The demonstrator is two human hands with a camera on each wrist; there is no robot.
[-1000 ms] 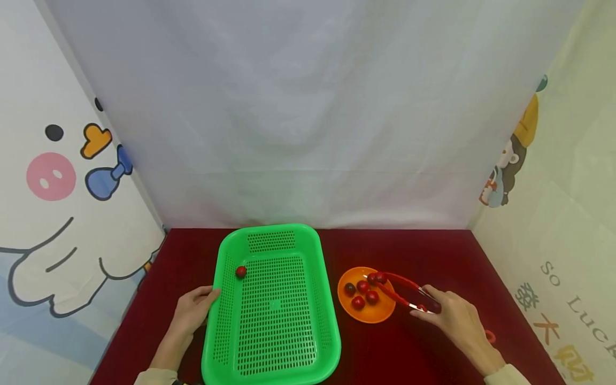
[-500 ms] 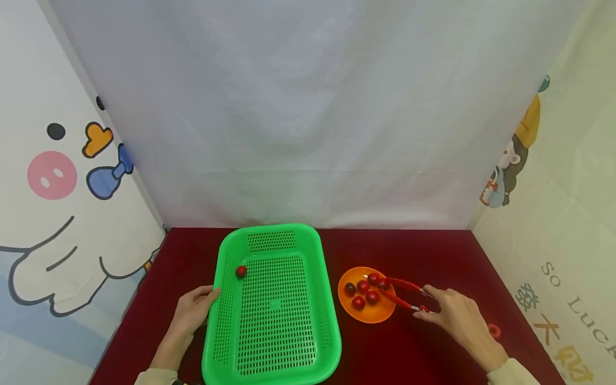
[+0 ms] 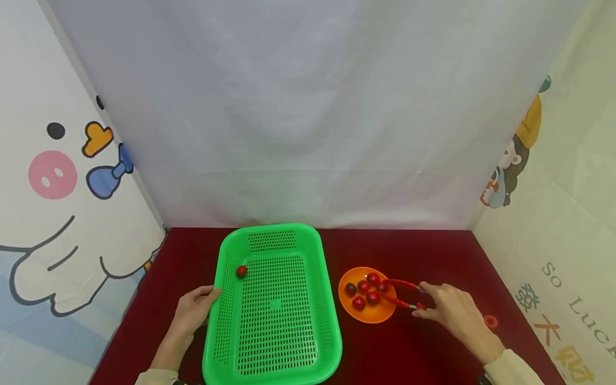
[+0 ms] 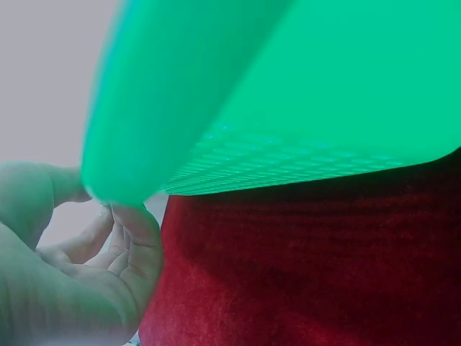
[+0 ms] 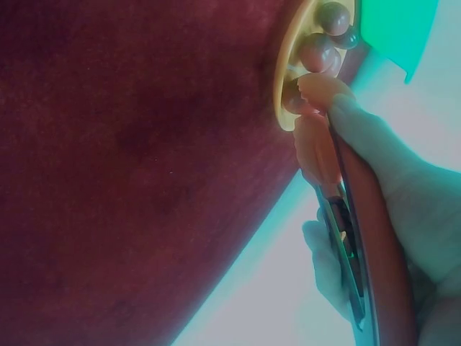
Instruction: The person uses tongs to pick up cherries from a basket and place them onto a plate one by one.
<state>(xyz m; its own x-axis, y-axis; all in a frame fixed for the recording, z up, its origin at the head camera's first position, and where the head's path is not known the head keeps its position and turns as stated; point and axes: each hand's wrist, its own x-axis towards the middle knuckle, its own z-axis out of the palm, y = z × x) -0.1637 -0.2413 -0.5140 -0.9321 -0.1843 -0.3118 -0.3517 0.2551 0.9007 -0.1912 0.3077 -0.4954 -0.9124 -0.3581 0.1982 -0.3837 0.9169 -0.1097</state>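
Note:
My left hand (image 3: 192,310) pinches the left rim of a green perforated plastic basket (image 3: 335,342), thumb above and fingers curled beneath in the left wrist view. One small round red fruit (image 3: 241,271) lies inside at the far left. My right hand (image 3: 452,310) grips a pair of red tongs (image 3: 404,284) between thumb and fingers. Their tips straddle a red fruit (image 3: 382,287) at the right side of an orange plate (image 3: 368,317); whether they squeeze it I cannot tell. Several other fruits, one darker (image 3: 350,289), share the plate.
The dark red cloth (image 3: 399,353) covers the table, with the plate just right of the basket. A red ring (image 3: 491,321) shows beside the right wrist. A grey-white curtain (image 3: 308,133) hangs behind, and printed cloths flank both sides.
The tongs' tips have shifted slightly toward me, and the fruit by them has moved nearer the plate's right edge. The left hand and basket stay put.

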